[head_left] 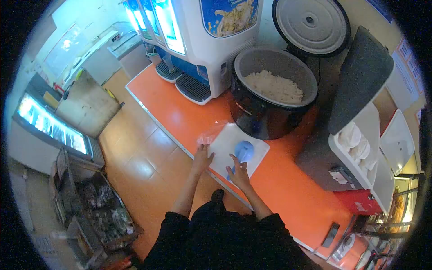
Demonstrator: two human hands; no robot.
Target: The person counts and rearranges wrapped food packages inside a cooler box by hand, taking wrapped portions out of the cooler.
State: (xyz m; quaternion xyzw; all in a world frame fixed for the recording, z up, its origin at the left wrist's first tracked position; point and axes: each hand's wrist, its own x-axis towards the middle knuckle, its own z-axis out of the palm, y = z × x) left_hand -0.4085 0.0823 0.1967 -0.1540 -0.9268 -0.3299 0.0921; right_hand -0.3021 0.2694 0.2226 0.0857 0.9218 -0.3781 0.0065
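A white board lies on the orange counter in front of the rice cooker, with a round blue scoop on it. My left hand is at the board's left edge, its fingertips on a clear plastic bag; thumb and fingers are apart, and the grip on the bag is hard to make out. Just below the scoop's round part, my right hand has its fingers curled and spread over the blue handle, apparently without gripping it. The open black cooker holds white rice.
A drink dispenser with drip trays stands at the counter's back left. On the right, an open grey cool box contains white bundles. A dark phone-like object lies near the front right edge. Crates stand on the floor.
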